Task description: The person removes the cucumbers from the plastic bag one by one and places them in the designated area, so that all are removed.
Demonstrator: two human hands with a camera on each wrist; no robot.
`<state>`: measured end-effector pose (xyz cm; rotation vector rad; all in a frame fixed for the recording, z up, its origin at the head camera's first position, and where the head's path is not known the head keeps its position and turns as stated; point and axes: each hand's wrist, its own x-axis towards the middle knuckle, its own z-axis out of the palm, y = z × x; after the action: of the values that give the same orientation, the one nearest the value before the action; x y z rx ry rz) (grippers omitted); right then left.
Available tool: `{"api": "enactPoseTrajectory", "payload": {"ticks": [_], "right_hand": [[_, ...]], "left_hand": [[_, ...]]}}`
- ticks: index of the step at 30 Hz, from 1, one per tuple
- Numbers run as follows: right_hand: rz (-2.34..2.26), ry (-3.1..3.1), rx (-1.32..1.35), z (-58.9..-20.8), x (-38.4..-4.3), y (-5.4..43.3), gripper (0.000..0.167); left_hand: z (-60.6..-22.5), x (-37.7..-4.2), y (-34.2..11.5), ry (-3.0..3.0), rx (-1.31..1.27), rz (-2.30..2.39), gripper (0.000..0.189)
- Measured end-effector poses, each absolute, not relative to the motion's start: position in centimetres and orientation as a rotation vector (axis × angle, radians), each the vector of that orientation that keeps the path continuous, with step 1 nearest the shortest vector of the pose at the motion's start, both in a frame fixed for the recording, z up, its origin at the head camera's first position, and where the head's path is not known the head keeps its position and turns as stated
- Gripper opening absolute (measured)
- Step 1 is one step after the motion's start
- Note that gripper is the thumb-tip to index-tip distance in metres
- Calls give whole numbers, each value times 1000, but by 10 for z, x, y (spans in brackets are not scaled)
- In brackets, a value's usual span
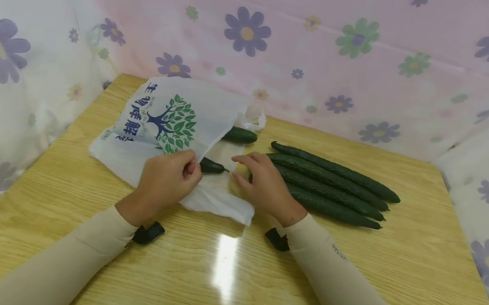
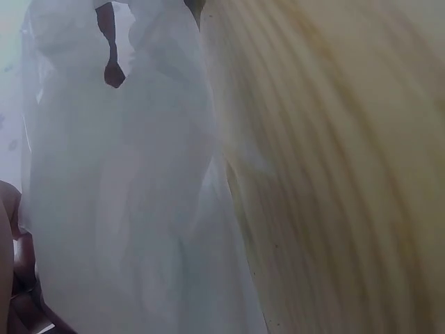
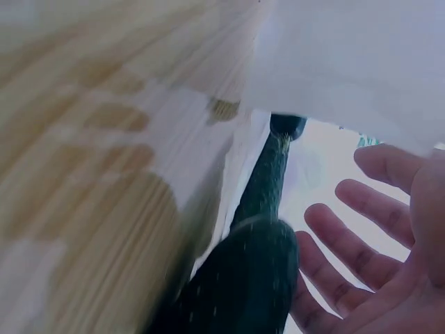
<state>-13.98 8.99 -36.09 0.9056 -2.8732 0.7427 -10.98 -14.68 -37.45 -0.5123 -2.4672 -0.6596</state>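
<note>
My left hand (image 1: 166,178) pinches the open edge of a white plastic bag (image 1: 220,105) printed with a green tree. In the left wrist view the bag (image 2: 125,188) fills much of the picture, hiding most of that hand. A dark green cucumber (image 1: 212,166) pokes its stem end out of the bag mouth beside the left fist. Behind it another cucumber (image 1: 242,135) shows partly under the raised plastic. My right hand (image 1: 267,186), fingers loosely bent and apart, hovers at the bag mouth, holding nothing. Its spread fingers (image 3: 375,209) appear beside cucumbers in the right wrist view.
Several long cucumbers (image 1: 339,174) lie side by side right of the right hand, which covers some of their near ends. The bag's handle loop (image 1: 256,121) sits at the back. Flower-print curtains (image 1: 282,38) border the wooden table (image 1: 188,275) behind and at both sides.
</note>
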Motion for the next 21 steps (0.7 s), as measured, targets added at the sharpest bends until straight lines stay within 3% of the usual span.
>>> {"api": "enactPoseTrajectory", "payload": {"ticks": [21], "right_hand": [[798, -2889, 1059, -372, -173, 40, 40]], "left_hand": [[-375, -112, -150, -2441, -535, -634, 22]]}}
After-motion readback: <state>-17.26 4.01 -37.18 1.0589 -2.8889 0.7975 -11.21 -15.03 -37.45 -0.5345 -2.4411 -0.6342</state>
